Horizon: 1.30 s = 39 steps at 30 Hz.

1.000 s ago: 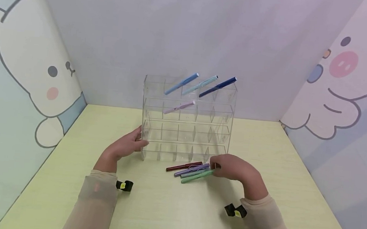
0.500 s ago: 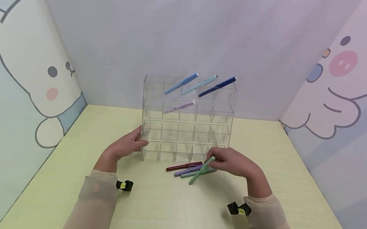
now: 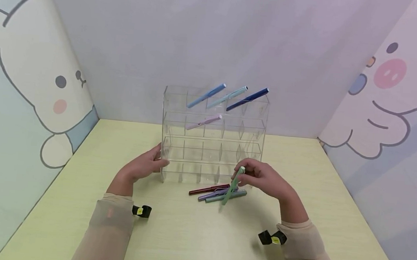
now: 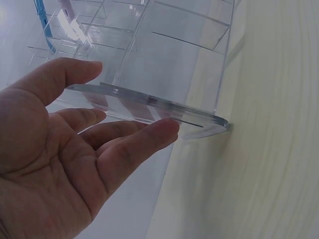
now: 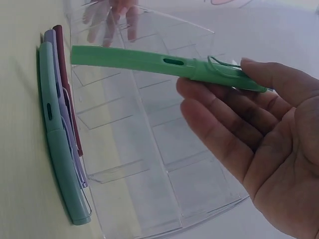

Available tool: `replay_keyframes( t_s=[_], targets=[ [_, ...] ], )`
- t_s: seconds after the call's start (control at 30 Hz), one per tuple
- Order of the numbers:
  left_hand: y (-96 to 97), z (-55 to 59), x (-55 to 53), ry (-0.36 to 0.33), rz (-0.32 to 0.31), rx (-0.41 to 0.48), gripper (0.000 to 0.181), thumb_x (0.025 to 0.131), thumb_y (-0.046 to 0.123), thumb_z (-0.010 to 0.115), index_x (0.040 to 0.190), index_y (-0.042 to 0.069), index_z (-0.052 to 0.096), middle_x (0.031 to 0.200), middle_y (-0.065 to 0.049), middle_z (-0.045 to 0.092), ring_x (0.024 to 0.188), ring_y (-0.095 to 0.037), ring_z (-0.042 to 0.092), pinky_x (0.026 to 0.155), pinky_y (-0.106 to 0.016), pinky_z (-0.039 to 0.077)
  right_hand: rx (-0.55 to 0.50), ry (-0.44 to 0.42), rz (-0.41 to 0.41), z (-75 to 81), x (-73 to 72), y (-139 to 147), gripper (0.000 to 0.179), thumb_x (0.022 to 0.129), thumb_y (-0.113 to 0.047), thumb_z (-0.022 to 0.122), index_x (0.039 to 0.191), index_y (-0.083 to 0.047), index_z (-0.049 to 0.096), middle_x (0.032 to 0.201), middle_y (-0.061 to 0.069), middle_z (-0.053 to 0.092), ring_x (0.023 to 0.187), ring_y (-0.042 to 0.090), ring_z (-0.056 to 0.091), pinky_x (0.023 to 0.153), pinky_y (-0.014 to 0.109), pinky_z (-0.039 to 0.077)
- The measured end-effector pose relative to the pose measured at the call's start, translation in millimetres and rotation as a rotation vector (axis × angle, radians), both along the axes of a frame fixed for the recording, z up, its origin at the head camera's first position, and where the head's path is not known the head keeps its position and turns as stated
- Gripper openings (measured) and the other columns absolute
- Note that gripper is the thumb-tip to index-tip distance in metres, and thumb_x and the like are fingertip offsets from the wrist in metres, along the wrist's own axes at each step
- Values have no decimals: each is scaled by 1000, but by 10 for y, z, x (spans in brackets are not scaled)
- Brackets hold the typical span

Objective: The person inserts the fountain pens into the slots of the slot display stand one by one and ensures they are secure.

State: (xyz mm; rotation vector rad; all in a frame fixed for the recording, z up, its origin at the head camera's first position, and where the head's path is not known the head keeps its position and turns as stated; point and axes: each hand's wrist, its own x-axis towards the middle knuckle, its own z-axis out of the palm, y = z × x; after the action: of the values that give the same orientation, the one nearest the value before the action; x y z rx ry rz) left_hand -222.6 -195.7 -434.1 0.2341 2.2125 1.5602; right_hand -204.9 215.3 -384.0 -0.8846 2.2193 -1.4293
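My right hand (image 3: 263,178) pinches a light green pen (image 3: 234,185) by its clip end, thumb against fingers, in front of the rack's lower right. In the right wrist view the pen (image 5: 134,60) lies across the fingertips, its free end raised off the table. A clear acrylic pen rack (image 3: 212,140) with rows of compartments stands upright. My left hand (image 3: 143,166) holds its left side panel (image 4: 149,102), thumb on one side and fingers on the other. Beneath the held pen lie a dark red pen (image 3: 203,189), a purple pen (image 3: 208,195) and a grey-green pen (image 3: 240,193).
Slanting in the rack's top row are a blue pen (image 3: 206,95), a pale aqua pen (image 3: 228,97) and a navy pen (image 3: 247,99). A lilac pen (image 3: 204,122) sits one row lower. Behind the table (image 3: 185,238) rises a pale wall (image 3: 209,32).
My right hand has lifted the light green pen off the pile and swung it from nearly flat to steep, moving slightly up toward the rack. The left hand has stayed put.
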Motion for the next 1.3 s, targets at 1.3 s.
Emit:
replay_keyframes(
  t_s=[1.3],
  targets=[
    [11,13,2,14,-5,1,78,102,31,54,154,46,-2,166,-7,8,145,-32,31,113,-56,33,-809,184,-454,-40,-204,-116,33,98,1,53,129,-3,42,106,15,65,95,26,72,82,44,58]
  ],
)
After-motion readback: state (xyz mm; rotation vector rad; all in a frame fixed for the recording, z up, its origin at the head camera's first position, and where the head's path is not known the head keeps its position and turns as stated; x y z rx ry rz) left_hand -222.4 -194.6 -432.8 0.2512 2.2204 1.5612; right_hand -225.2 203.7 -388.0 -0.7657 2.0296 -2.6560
